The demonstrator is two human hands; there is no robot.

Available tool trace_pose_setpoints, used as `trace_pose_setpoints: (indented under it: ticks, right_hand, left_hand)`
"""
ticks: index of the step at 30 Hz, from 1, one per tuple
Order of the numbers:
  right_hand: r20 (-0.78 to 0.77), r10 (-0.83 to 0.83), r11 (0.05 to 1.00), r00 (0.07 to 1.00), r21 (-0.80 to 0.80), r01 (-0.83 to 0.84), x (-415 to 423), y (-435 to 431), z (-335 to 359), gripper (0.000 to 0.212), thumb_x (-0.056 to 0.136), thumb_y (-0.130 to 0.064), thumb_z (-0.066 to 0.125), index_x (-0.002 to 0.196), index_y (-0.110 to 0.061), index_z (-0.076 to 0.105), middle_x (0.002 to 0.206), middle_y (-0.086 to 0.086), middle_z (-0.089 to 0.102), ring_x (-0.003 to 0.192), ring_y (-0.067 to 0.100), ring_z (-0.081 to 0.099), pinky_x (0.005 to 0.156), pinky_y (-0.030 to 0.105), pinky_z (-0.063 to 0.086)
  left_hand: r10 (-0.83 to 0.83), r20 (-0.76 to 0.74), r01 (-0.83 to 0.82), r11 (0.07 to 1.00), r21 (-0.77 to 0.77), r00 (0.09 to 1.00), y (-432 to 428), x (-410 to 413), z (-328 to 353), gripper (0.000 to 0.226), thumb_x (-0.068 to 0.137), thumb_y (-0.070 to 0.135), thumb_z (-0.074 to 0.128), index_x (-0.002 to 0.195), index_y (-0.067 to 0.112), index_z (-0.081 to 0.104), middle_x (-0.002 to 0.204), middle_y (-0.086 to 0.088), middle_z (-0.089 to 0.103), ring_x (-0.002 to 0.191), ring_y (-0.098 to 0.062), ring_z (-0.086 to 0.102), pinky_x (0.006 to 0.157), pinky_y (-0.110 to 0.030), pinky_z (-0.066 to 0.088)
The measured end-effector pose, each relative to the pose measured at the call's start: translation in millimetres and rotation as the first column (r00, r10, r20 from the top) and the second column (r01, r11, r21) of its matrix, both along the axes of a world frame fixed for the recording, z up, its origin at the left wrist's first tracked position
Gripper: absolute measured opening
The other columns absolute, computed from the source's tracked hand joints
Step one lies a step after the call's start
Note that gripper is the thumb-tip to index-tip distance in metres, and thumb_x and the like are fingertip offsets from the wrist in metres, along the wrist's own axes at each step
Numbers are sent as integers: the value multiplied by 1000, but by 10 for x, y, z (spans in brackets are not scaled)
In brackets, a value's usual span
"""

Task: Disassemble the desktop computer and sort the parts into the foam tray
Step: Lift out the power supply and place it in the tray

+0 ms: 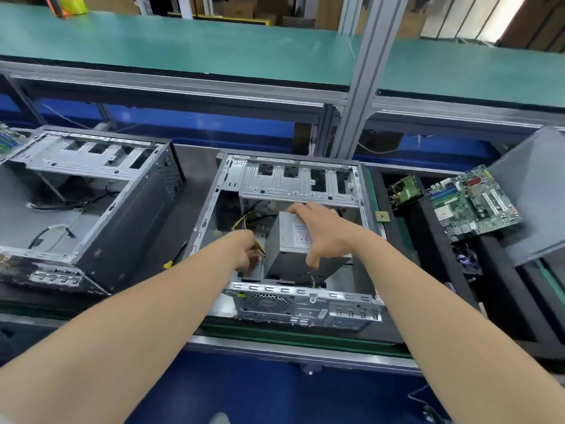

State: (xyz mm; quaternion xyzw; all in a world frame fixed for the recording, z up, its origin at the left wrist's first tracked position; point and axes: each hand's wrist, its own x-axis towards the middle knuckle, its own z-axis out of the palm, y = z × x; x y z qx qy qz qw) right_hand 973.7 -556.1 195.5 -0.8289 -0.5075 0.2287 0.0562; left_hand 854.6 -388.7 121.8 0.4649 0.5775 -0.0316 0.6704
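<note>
An open desktop case (pixel 293 182) lies on its side in front of me. Inside it a grey power supply (pixel 284 249) sits tilted, with its near end raised. My right hand (pixel 321 231) grips the power supply from above, fingers over its far edge and thumb on its near side. My left hand (pixel 249 250) reaches in at the unit's left side, where its yellow and black cables (pixel 244 218) run; its fingers curl around the cable bundle there. The black foam tray (pixel 428 255) to the right holds a green motherboard (pixel 474 203), a smaller board (pixel 406 191) and a CPU chip (pixel 382 216).
A second open case (pixel 91 191) lies at the left. A yellow-handled screwdriver (pixel 175 255) lies between the two cases. A grey side panel (pixel 538 191) leans at the far right. An aluminium post (pixel 354 96) rises behind the case, under a green shelf (pixel 183 44).
</note>
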Motion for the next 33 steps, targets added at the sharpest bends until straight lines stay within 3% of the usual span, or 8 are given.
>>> trace_pose_setpoints:
  ticks: [4, 6, 8, 14, 19, 23, 27, 33]
  right_hand:
    - [-42, -25, 999, 999, 21, 26, 46, -58, 44, 122, 54, -22, 95, 155, -27, 27, 126, -4, 37, 119, 28, 42, 99, 47, 44]
    - [-60, -33, 999, 998, 28, 34, 63, -67, 56, 121, 54, -20, 96, 154, -27, 28, 126, -6, 37, 119, 25, 41, 101, 46, 42]
    - [-65, -33, 999, 997, 32, 35, 63, -49, 58, 118, 54, -18, 95, 152, -27, 30, 124, -6, 38, 116, 22, 41, 99, 43, 39]
    - [-42, -11, 1000, 999, 6, 12, 23, 128, 49, 113, 53, -19, 96, 147, -29, 35, 119, -4, 43, 109, 20, 43, 85, 34, 35]
    - [7, -18, 998, 1000, -58, 19, -86, 257, 36, 116, 52, -22, 95, 150, -32, 32, 122, 2, 44, 112, 29, 44, 94, 45, 45]
    - [42, 2, 994, 999, -105, 2, -136, 307, 41, 119, 53, -25, 93, 153, -34, 29, 121, 2, 43, 112, 29, 44, 100, 52, 47]
    - [52, 0, 994, 999, -107, 6, -165, 292, 35, 120, 53, -23, 92, 154, -36, 28, 121, 1, 42, 112, 29, 43, 101, 53, 47]
    - [16, -26, 997, 1000, -68, 27, -156, 176, 49, 117, 53, -19, 92, 150, -38, 29, 120, 0, 42, 112, 28, 43, 98, 50, 47]
  left_hand:
    - [131, 119, -118, 987, -110, 984, 81, 13, 16, 33, 99, 6, 52, 68, 12, 44, 42, 0, 41, 30, -8, 36, 38, -16, 34]
    - [21, 154, -12, 998, -59, 988, 45, 33, 58, 20, 99, 3, 54, 83, 12, 62, 64, -7, 58, 49, -15, 51, 48, -24, 43]
    - [-71, 201, 58, 996, 69, 977, 18, 51, 44, 30, 95, -8, 50, 87, 13, 70, 87, -10, 64, 67, -23, 55, 55, -30, 50]
    - [-319, 119, 227, 848, 479, 940, -82, -35, 57, 33, 86, -4, 58, 63, 18, 64, 69, 1, 63, 79, -21, 55, 68, -26, 43]
    - [-455, 12, 299, 605, 738, 891, 1, -236, 194, 12, 103, 28, 57, 102, 16, 57, 91, -2, 72, 87, -19, 63, 66, -33, 47]
    - [-625, -152, 521, 464, 716, 766, 118, -391, 231, 28, 102, 36, 59, 87, 15, 49, 83, -2, 65, 73, -17, 54, 56, -30, 35]
    - [-693, -65, 606, 577, 547, 718, 234, -465, 314, 31, 97, 35, 67, 85, 12, 51, 78, -3, 54, 70, -19, 43, 62, -30, 33]
    - [-779, -350, 736, 202, 646, 520, 169, -543, 464, 34, 90, 23, 74, 114, 15, 51, 101, -3, 72, 97, -22, 67, 81, -38, 55]
